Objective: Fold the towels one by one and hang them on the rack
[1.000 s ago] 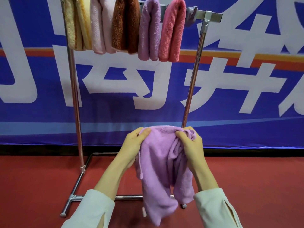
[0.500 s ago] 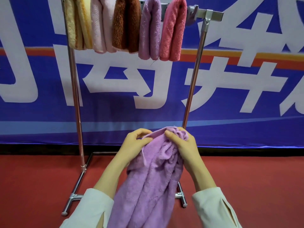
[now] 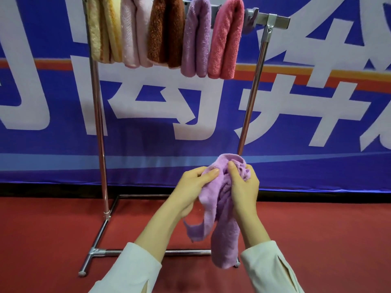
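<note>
The lilac towel [image 3: 211,195] is bunched up in mid-air in front of the rack [image 3: 99,123], low down and well below the bar [image 3: 279,19]. The left hand [image 3: 190,187] pinches one top edge, the right hand [image 3: 244,187] is curled round a scrunched wad of it, and the rest dangles in two twisted tails. Honestly, I'd find two corners first and shake it flat before folding, otherwise the fold comes out lumpy. The bar already carries folded towels [image 3: 196,37] side by side, yellow through coral, with bare metal at the right end.
</note>
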The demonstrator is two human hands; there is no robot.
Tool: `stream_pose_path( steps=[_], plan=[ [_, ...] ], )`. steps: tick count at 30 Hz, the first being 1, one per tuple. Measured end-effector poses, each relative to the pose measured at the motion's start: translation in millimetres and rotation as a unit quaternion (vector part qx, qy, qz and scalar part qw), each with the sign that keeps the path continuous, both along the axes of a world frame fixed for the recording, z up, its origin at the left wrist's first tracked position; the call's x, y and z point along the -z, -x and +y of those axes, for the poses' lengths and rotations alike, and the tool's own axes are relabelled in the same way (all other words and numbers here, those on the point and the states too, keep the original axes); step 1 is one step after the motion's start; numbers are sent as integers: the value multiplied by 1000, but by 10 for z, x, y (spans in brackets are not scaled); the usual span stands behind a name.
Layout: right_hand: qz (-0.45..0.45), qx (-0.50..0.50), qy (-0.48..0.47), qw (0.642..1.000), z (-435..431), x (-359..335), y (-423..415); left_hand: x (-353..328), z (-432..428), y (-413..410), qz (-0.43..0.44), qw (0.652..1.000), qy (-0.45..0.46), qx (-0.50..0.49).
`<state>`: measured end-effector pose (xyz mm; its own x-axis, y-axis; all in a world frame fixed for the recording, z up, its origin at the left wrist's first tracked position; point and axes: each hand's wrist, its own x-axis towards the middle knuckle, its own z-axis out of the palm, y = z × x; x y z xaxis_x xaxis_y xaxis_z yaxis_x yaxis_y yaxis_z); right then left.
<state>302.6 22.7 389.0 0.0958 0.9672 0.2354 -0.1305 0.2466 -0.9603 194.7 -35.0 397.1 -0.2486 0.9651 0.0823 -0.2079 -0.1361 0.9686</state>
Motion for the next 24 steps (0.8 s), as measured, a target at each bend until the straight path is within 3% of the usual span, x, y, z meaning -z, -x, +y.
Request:
stream_pose_path(
  steps=[3,5,7,10,13,19,24],
  plan=[
    [-29,-51,26,998,-79,14,163,33,25,-75,-51,998,0,-22],
    [2,-141,48,989,-117,13,237,35,15,-52,-90,995,-10,-27],
    [86,-232,108,963,-125,-18,235,35,-1,15,-119,993,-17,-23],
    [249,-329,203,888,-144,-60,182,47,-8,125,-134,990,15,-37],
    [315,-358,200,856,-163,-78,167,32,-10,180,-145,986,3,-79],
    [170,-281,182,927,-192,-17,307,96,3,196,-104,984,9,-145],
    [256,-232,233,909,-183,-43,309,96,21,236,-99,977,-10,-188]
  ],
)
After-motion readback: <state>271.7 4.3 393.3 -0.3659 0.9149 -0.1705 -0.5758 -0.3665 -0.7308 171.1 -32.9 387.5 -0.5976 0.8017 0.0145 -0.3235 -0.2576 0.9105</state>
